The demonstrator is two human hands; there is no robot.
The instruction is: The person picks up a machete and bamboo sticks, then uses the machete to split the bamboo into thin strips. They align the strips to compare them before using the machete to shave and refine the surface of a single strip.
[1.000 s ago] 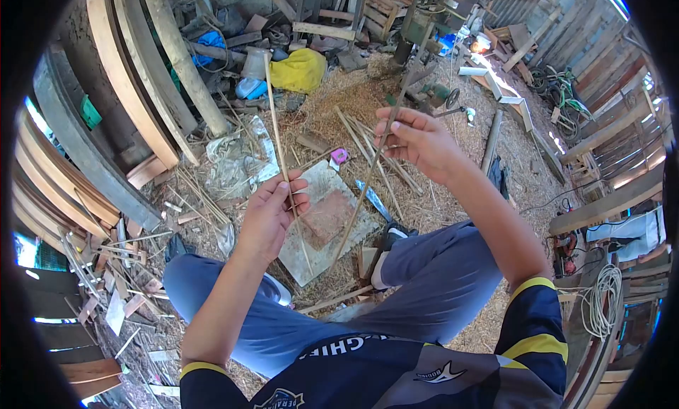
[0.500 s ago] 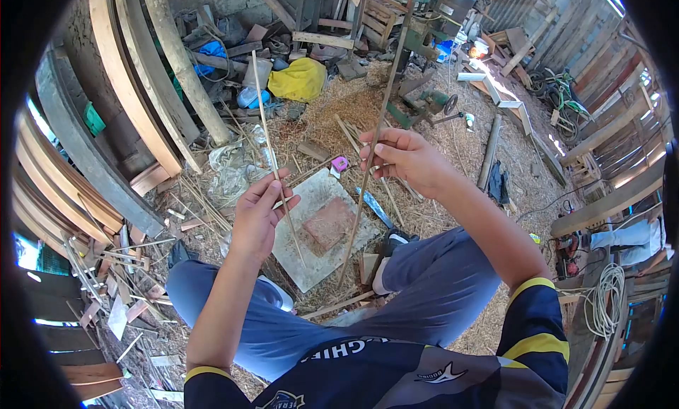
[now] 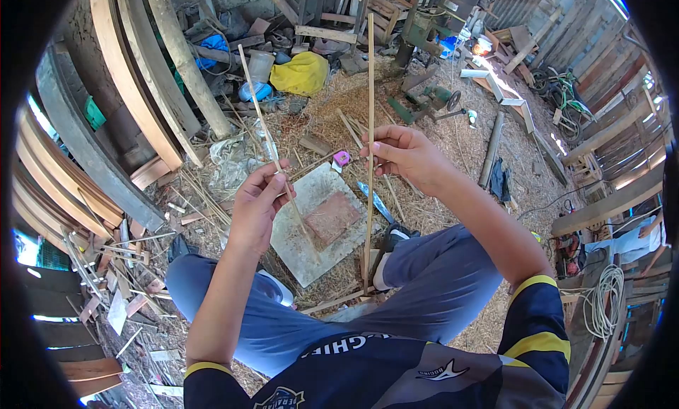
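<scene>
My left hand (image 3: 260,200) pinches a thin pale wooden strip (image 3: 259,113) around its middle. That strip leans, its top toward the upper left and its lower end over the board. In my right hand (image 3: 404,158) a second, slightly wider wooden strip (image 3: 370,77) is held between thumb and fingers, nearly upright in view. Below both hands lies a pale flat board (image 3: 293,250) on the ground, with a reddish-brown block (image 3: 332,220) on it. A pink tape measure (image 3: 341,157) sits at the board's far edge. Right of the board is a blue-bladed tool (image 3: 377,202), perhaps a saw or knife.
Long curved planks (image 3: 134,77) lean at the left. A yellow cloth (image 3: 300,73) and scrap lie ahead, near a green machine part (image 3: 428,101). Coiled rope (image 3: 605,299) hangs at right, where another person's arm (image 3: 649,226) shows. Shavings cover the ground.
The right-hand strip has swung from slanting to nearly upright and now shows a paler face. The left-hand strip tilts further left at its top. Both hands stay in about the same place.
</scene>
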